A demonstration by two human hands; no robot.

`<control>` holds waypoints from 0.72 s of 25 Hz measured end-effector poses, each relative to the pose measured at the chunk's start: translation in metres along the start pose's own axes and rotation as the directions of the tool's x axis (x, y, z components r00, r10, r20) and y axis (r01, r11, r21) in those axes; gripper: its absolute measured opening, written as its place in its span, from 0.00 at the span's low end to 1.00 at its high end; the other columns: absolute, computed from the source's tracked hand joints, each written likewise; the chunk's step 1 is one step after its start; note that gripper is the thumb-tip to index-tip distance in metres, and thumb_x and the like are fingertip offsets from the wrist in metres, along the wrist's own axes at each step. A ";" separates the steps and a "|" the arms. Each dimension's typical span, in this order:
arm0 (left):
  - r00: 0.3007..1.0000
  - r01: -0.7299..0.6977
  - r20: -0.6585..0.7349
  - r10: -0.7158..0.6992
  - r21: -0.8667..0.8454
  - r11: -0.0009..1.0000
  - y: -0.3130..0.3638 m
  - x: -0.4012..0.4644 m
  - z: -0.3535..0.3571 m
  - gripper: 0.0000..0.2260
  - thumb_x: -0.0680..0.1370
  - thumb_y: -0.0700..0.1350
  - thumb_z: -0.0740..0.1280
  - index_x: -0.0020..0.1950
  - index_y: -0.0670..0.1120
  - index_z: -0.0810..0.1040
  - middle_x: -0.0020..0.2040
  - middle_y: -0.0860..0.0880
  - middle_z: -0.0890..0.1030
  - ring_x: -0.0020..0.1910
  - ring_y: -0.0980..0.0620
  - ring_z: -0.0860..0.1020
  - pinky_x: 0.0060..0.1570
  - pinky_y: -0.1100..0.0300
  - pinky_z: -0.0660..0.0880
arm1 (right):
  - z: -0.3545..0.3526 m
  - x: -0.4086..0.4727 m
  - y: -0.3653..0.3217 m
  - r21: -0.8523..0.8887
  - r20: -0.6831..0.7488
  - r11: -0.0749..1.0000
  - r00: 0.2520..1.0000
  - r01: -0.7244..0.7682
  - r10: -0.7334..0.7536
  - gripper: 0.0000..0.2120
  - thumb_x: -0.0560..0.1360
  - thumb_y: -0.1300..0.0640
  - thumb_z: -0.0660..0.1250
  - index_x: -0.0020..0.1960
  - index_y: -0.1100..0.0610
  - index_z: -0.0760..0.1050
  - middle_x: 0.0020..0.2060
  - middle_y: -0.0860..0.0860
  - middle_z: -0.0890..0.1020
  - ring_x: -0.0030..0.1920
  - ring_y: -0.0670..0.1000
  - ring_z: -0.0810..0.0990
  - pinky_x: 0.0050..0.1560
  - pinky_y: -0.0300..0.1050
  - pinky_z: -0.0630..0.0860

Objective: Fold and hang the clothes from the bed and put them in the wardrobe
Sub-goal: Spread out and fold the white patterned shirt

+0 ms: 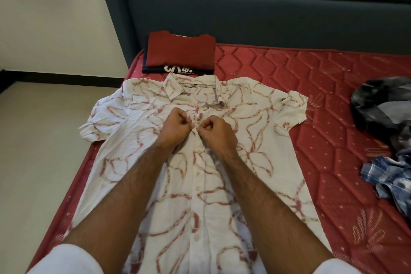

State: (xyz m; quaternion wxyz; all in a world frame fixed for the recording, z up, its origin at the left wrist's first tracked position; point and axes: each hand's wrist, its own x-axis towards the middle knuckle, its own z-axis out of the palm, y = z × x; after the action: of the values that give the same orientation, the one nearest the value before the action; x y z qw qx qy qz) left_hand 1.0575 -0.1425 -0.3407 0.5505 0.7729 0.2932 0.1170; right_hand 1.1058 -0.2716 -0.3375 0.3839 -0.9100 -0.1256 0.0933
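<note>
Both hands pinched the button placket of a white patterned shirt laid flat on the bed.

The bed [333,100], a red quilted mattress against a dark teal headboard [244,6], carried the shirt [138,162] spread face up along its left side, collar toward the headboard and both short sleeves laid out. Beyond the collar sat a folded stack, a red garment [180,51] on top of a dark printed one [178,70]. A crumpled pile of blue and grey clothes [387,122] lay well apart at the right edge. Over the chest of the shirt the left hand [175,127] and right hand [215,133] nearly met, each grip closed in a pinch on the placket edge just above a button [198,151].
</note>
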 end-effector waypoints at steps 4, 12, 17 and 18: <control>0.998 -0.050 0.037 0.046 0.110 0.993 0.004 -0.003 -0.003 0.14 0.75 0.44 0.76 0.55 0.51 0.74 0.44 0.49 0.83 0.45 0.52 0.81 0.47 0.54 0.78 | -0.005 0.003 0.002 0.135 0.079 0.990 0.997 -0.031 0.021 0.07 0.70 0.44 0.70 0.43 0.47 0.79 0.35 0.44 0.84 0.39 0.48 0.84 0.46 0.52 0.83; 0.997 -0.074 0.022 0.071 0.233 0.970 0.009 -0.006 -0.002 0.15 0.73 0.40 0.72 0.56 0.51 0.74 0.43 0.51 0.82 0.45 0.52 0.80 0.43 0.53 0.77 | -0.008 0.006 -0.005 0.024 0.008 1.000 1.000 -0.002 0.002 0.03 0.71 0.49 0.71 0.42 0.49 0.79 0.37 0.43 0.83 0.41 0.46 0.81 0.45 0.49 0.81; 0.995 -0.095 0.012 0.095 0.284 0.954 0.008 -0.003 0.001 0.12 0.78 0.50 0.72 0.56 0.51 0.72 0.40 0.51 0.80 0.40 0.52 0.79 0.40 0.53 0.76 | -0.018 0.010 -0.007 0.001 0.132 1.000 0.991 0.017 -0.017 0.04 0.73 0.51 0.70 0.41 0.50 0.80 0.34 0.45 0.84 0.39 0.50 0.83 0.45 0.52 0.83; 0.995 -0.099 0.031 0.095 0.253 0.962 0.011 0.001 -0.001 0.10 0.80 0.51 0.70 0.56 0.51 0.72 0.40 0.51 0.80 0.40 0.52 0.79 0.41 0.53 0.76 | -0.025 0.019 -0.008 0.038 0.175 0.999 0.984 0.025 -0.031 0.04 0.74 0.54 0.70 0.41 0.52 0.80 0.34 0.47 0.85 0.39 0.51 0.84 0.46 0.54 0.84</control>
State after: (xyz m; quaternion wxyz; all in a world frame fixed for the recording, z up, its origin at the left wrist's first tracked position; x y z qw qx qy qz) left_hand 1.0615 -0.1432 -0.3306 0.4433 0.8515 0.2624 0.0981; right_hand 1.1294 -0.2769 -0.3159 0.3889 -0.8895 -0.1698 0.1698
